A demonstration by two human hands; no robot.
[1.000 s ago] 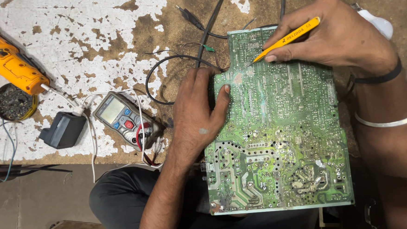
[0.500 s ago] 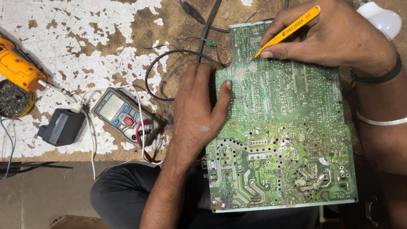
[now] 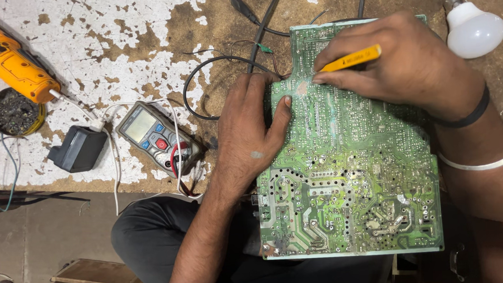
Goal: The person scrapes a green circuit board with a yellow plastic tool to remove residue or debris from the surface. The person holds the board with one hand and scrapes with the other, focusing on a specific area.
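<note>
Fingers [image 3: 323,79] on slim yellow tool [image 3: 351,58], green board [image 3: 350,171].

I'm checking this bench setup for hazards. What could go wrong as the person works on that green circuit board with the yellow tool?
1. The circuit board overhangs the table edge onto the lap; only the left hand steadies it, so it could tip or slide.
2. The right hand presses the yellow tool onto fine solder tracks; a slip could scratch them.
3. The white bulb lies loose near the right wrist and might get knocked.
</note>
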